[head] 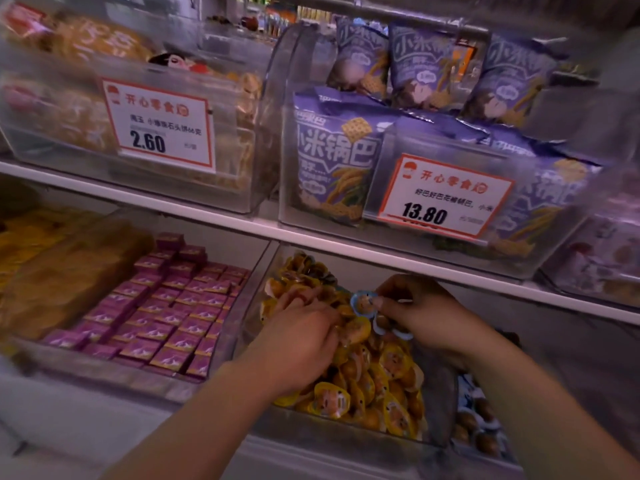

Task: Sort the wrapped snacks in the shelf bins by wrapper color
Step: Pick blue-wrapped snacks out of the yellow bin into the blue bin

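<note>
A clear bin (258, 415) on the lower shelf holds a heap of yellow-wrapped snacks (375, 386). My left hand (301, 341) rests palm-down on the heap, fingers curled into the wrappers near the bin's back. My right hand (420, 311) pinches a blue-rimmed wrapped snack (362, 303) above the heap. More blue-wrapped snacks (388, 329) sit under its fingers. To the right, a neighbouring bin shows blue-and-white wrapped snacks (476, 426), partly hidden by my right arm.
Left of the yellow heap is a bin of small purple boxes (162, 313). The upper shelf carries a bin of purple snack bags (334, 161) and a bin of orange bags (86, 39), each with a price tag. A white shelf edge (242, 225) overhangs the lower bins.
</note>
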Available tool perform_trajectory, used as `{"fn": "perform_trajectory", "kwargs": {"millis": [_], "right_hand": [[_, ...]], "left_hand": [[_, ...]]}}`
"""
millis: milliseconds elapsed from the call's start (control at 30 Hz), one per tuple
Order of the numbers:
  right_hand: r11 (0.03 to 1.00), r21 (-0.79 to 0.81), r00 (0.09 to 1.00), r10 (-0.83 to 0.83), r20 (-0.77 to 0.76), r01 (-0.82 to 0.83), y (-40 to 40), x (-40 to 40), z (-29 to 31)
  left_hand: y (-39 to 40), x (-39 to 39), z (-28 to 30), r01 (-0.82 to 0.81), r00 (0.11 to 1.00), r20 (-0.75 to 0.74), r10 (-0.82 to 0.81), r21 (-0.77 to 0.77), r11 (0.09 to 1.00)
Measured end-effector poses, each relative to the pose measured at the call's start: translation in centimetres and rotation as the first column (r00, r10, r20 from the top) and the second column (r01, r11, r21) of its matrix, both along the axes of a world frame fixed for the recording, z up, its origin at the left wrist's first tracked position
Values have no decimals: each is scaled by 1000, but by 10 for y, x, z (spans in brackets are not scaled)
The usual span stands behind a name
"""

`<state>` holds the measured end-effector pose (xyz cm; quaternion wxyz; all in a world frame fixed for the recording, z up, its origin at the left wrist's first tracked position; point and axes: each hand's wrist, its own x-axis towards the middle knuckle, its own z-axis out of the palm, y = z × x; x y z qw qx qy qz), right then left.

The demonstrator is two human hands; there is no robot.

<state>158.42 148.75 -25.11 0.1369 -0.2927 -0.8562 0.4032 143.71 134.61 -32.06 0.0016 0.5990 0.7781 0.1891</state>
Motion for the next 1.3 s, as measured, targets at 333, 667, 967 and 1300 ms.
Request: {"fn": "perform_trajectory", "kwargs": {"millis": [333, 667, 967, 1300], "right_hand": [[986, 16, 958, -156, -239, 164, -14, 29, -4], [849, -525, 885, -286, -368, 56, -39, 21, -16], [603, -796, 775, -476, -416, -57, -53, 35, -13], [904, -249, 926, -372, -61, 346, 60, 142, -11]], "left_hand": [[-2, 0, 10, -62, 989, 140, 39, 163, 985], [-4, 54, 34, -75, 880, 440, -178, 499, 864], [7, 89, 24, -119, 810, 537, -237, 545, 830], [9, 43, 18, -32, 975, 221, -30, 273, 962]]}}
